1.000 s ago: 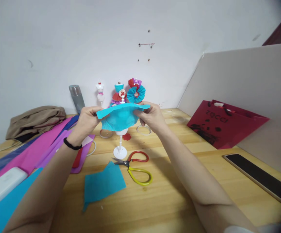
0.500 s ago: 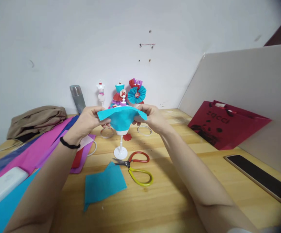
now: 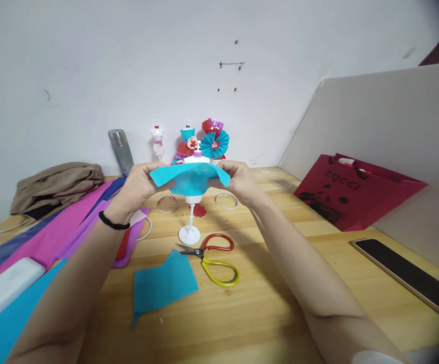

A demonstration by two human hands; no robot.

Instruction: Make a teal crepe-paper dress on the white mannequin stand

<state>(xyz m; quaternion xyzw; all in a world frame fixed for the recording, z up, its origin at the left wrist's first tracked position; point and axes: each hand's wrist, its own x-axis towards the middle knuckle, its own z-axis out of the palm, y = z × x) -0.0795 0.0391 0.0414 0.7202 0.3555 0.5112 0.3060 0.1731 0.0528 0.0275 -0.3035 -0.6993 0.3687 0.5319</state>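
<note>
A strip of turquoise crepe-like material is stretched across the front of a small white dress form. My left hand is closed on the strip's left end, and my right hand pinches its right end; some fingertips are hidden behind it. The form stands upright on a round base, its white shoulders and purple neck showing above the strip. In front of the base lie open scissors with one red and one yellow handle. Their blade tips reach a turquoise offcut on the table.
Dressed mini forms stand by the wall beside a grey flask. To the left lie coloured sheets, a white box-like object and brown cloth. A red paper bag and a phone are at right.
The strip has risen a little on the form and its lower part has drawn up, showing more white above and below. The form's top has shifted slightly right. Both hands keep their hold.
</note>
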